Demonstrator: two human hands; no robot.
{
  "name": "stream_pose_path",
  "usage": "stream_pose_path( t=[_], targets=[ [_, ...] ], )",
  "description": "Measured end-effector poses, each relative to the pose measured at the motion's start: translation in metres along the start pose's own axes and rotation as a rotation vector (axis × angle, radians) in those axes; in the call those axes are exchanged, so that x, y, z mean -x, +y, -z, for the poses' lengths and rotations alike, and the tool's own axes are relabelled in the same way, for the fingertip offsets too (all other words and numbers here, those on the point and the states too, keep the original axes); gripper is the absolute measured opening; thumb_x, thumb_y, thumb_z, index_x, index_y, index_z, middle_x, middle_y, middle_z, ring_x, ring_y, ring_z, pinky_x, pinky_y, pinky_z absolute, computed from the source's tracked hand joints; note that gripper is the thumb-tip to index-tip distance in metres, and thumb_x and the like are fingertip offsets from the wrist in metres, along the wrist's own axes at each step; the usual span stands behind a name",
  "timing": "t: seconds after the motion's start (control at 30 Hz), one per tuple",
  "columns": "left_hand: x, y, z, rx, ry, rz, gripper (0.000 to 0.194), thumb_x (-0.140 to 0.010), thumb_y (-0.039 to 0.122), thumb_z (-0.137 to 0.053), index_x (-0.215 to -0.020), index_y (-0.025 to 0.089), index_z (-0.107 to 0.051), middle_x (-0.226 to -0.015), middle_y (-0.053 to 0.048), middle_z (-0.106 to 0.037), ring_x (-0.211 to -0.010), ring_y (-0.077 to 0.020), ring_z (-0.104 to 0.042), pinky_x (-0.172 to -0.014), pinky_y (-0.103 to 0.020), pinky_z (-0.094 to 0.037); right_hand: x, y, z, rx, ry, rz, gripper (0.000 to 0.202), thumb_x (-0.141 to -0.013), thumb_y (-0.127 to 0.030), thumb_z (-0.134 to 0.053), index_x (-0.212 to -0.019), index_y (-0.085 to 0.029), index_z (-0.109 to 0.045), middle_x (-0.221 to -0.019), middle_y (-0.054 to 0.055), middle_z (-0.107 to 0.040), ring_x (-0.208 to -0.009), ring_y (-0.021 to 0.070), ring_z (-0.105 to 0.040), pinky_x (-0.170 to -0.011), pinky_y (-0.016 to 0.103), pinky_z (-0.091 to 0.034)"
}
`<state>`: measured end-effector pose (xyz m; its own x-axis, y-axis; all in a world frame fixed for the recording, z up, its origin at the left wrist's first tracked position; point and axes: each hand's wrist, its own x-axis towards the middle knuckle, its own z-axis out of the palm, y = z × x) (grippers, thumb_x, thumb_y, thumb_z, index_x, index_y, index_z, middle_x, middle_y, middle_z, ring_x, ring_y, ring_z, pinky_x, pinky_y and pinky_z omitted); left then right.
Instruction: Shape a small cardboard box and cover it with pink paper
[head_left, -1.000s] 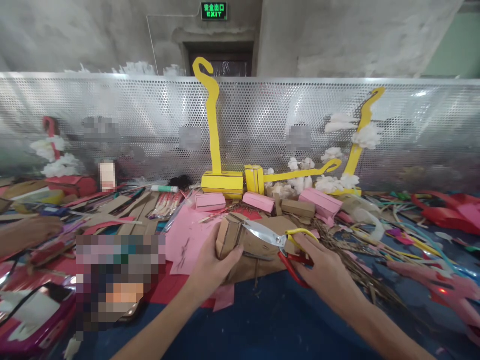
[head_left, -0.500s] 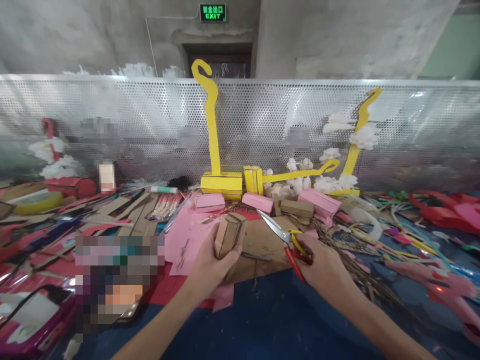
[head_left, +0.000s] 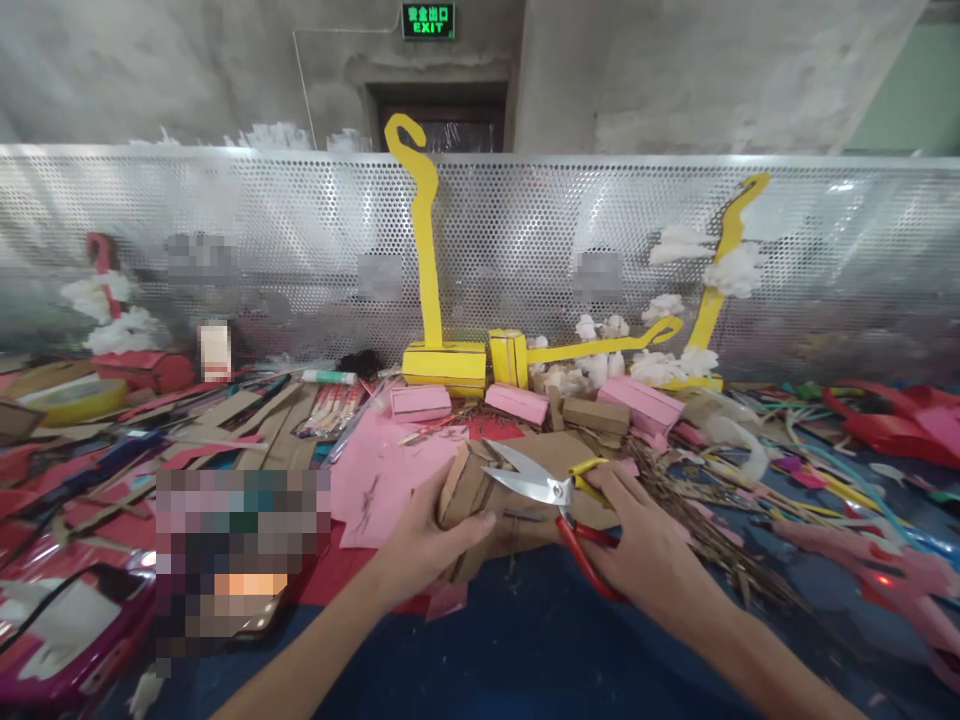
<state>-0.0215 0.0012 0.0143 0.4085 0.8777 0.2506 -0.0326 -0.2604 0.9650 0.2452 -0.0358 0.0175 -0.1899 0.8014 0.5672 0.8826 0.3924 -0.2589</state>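
My left hand [head_left: 431, 535] grips a small brown cardboard box [head_left: 466, 490] with dark lines along its edges, thumb across its near side. In my right hand [head_left: 626, 535] is a pair of scissors [head_left: 556, 490] with one yellow and one red handle. Their silver blades are parted and point left, the tips at the box's upper right edge; whether they touch it I cannot tell. Under both hands lie a flat brown cardboard sheet [head_left: 585, 455] and pink paper [head_left: 360, 490].
Yellow hooked cardboard shapes [head_left: 426, 250] stand behind, near small pink boxes [head_left: 420, 402] and a perforated metal panel [head_left: 300, 250]. Cardboard scraps [head_left: 720, 540] and a pink glue gun [head_left: 862, 565] lie right. A purple case [head_left: 90, 640] sits front left.
The scissor blades have opened wider and moved left and down to the box. My left hand has turned the box, its thumb now lying across it.
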Motion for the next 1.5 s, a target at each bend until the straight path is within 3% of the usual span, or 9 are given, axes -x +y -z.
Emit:
stream_pose_path(
  t=[0.13, 0.4, 0.6, 0.83, 1.13, 1.3, 1.4, 1.5],
  targets=[
    [0.001, -0.001, 0.001, 0.017, -0.016, 0.038, 0.063, -0.088, 0.038, -0.074, -0.145, 0.022, -0.053, -0.139, -0.007, -0.067, -0.127, -0.0288, -0.062, -0.106, -0.039, -0.05, 0.0, 0.008, -0.001, -0.007, 0.046, 0.055, 0.024, -0.089, -0.026, -0.065, -0.112, -0.023, -0.059, -0.121, 0.011, -0.069, -0.108, 0.0266, -0.07, -0.086, 0.031, -0.057],
    [0.004, 0.0, 0.003, -0.001, -0.047, 0.102, 0.071, -0.083, 0.041, -0.079, -0.146, 0.021, -0.053, -0.14, -0.012, -0.065, -0.129, -0.0329, -0.059, -0.108, -0.046, -0.049, 0.001, 0.02, -0.003, -0.011, -0.042, 0.031, 0.022, -0.083, -0.012, -0.058, -0.102, -0.024, -0.059, -0.108, 0.008, -0.073, -0.089, 0.0224, -0.073, -0.07, 0.028, -0.053],
    [0.005, 0.004, 0.004, 0.03, -0.064, 0.144, 0.07, -0.082, 0.043, -0.081, -0.145, 0.025, -0.055, -0.139, -0.012, -0.066, -0.127, -0.0329, -0.061, -0.106, -0.047, -0.051, 0.001, 0.02, 0.003, 0.056, 0.001, -0.015, 0.01, -0.08, -0.019, -0.062, -0.087, -0.025, -0.059, -0.077, 0.001, -0.071, -0.061, 0.0174, -0.064, -0.055, 0.024, -0.042],
    [0.006, 0.003, 0.003, 0.056, -0.022, 0.182, 0.068, -0.082, 0.042, -0.08, -0.144, 0.025, -0.057, -0.136, -0.013, -0.068, -0.123, -0.0331, -0.064, -0.102, -0.046, -0.054, -0.002, 0.015, 0.007, 0.01, -0.01, -0.089, 0.002, -0.08, -0.025, -0.062, -0.079, -0.025, -0.061, -0.064, -0.001, -0.066, -0.053, 0.0153, -0.057, -0.052, 0.024, -0.036],
    [0.006, 0.001, 0.005, 0.061, 0.026, 0.232, 0.069, -0.081, 0.043, -0.081, -0.142, 0.023, -0.057, -0.135, -0.013, -0.069, -0.126, -0.0339, -0.063, -0.103, -0.047, -0.053, -0.002, 0.013, 0.006, -0.063, -0.051, -0.12, 0.024, -0.083, -0.028, -0.065, -0.064, -0.022, -0.052, -0.051, -0.004, -0.054, -0.049, 0.0115, -0.043, -0.049, 0.023, -0.031],
    [0.004, 0.0, 0.004, 0.113, -0.013, 0.203, 0.061, -0.082, 0.044, -0.081, -0.136, 0.023, -0.062, -0.135, -0.011, -0.069, -0.126, -0.032, -0.064, -0.103, -0.043, -0.053, -0.004, 0.01, 0.003, -0.066, -0.06, -0.172, 0.022, -0.083, -0.034, -0.069, -0.073, -0.022, -0.053, -0.061, -0.003, -0.061, -0.056, 0.0142, -0.054, -0.053, 0.023, -0.037],
    [0.002, 0.003, 0.004, 0.16, 0.022, 0.213, 0.061, -0.081, 0.043, -0.081, -0.135, 0.02, -0.061, -0.136, -0.014, -0.069, -0.126, -0.0331, -0.064, -0.103, -0.044, -0.053, -0.004, 0.005, 0.001, -0.017, -0.017, -0.164, 0.02, -0.081, -0.034, -0.071, -0.091, -0.023, -0.058, -0.087, 0.004, -0.071, -0.073, 0.0211, -0.067, -0.059, 0.026, -0.045],
    [0.002, 0.007, 0.003, 0.242, 0.036, 0.233, 0.059, -0.082, 0.041, -0.08, -0.132, 0.018, -0.062, -0.133, -0.016, -0.07, -0.122, -0.0335, -0.066, -0.101, -0.045, -0.054, -0.003, 0.001, 0.002, -0.02, 0.013, -0.091, 0.025, -0.084, -0.034, -0.069, -0.103, -0.024, -0.057, -0.104, 0.009, -0.07, -0.088, 0.0257, -0.069, -0.068, 0.031, -0.051]
  ],
)
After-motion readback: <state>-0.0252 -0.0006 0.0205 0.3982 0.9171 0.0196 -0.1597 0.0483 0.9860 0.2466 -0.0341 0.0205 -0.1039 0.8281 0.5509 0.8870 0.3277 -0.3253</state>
